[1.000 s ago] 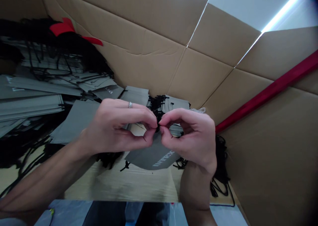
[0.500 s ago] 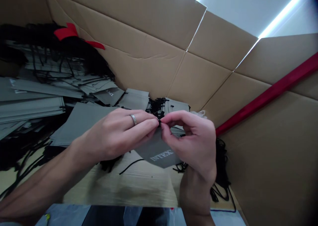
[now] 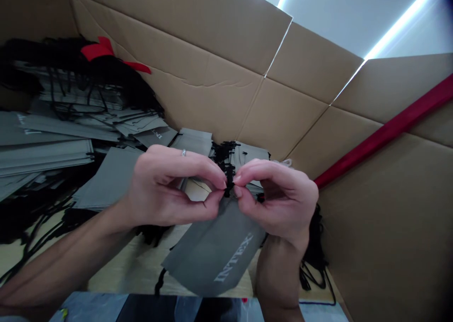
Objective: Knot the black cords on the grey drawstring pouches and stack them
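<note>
Closest to you, the grey pouch (image 3: 208,256) hangs below your hands, its INTEX lettering running slantwise. Just above it, your left hand (image 3: 170,187) and right hand (image 3: 283,202) meet fingertip to fingertip. Each pinches the black cord (image 3: 230,177) at the pouch's top between thumb and forefinger. A ring (image 3: 183,152) sits on your left hand. Beyond, a pile of grey pouches (image 3: 53,143) tangled with black strings lies to the left, against the cardboard wall (image 3: 212,44) — a red strip (image 3: 389,128) crosses it on the right.
</note>
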`<state>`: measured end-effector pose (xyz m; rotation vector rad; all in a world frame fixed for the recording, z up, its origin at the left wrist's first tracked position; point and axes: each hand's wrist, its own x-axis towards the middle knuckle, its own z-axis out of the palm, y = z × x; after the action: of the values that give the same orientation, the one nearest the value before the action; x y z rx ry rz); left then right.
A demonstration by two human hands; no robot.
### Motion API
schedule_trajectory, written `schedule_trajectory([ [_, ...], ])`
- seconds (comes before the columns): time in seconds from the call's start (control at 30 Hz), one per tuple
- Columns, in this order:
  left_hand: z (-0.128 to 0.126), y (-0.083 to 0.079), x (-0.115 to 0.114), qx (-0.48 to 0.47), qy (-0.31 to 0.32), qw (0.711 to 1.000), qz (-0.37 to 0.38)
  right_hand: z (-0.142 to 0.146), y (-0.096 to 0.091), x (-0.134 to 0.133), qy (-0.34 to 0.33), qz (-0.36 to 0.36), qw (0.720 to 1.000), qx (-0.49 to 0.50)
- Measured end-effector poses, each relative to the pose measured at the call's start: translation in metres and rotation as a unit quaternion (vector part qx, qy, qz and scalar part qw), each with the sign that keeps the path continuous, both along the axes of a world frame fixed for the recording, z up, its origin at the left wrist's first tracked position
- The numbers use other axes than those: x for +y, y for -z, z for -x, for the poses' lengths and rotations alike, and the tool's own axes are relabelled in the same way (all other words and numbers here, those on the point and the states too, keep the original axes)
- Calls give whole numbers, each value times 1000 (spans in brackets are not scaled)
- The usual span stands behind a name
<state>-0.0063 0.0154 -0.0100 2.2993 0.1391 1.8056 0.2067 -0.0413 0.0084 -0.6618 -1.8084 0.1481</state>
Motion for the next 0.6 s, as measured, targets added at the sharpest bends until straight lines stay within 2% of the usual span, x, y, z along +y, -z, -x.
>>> schedule_trajectory([
  [0.1, 0, 0, 1, 7, 12, 1000, 13, -2, -2, -1, -2, 1, 1000, -3],
  [0.3, 4, 1, -2, 67, -111, 986, -107, -6, -9, -9, 54, -16, 994, -91],
  [0.47, 6, 7, -1, 106, -157, 957, -218, -6, -10, -10, 96, -25, 986, -135],
  [0.53, 6, 7, -2, 108, -164, 957, -216, -6, -9, -9, 96, -23, 986, -132],
  [0.6, 6, 5, -4, 94, -156, 966, -183, -6, -7, -7, 79, -22, 990, -116],
])
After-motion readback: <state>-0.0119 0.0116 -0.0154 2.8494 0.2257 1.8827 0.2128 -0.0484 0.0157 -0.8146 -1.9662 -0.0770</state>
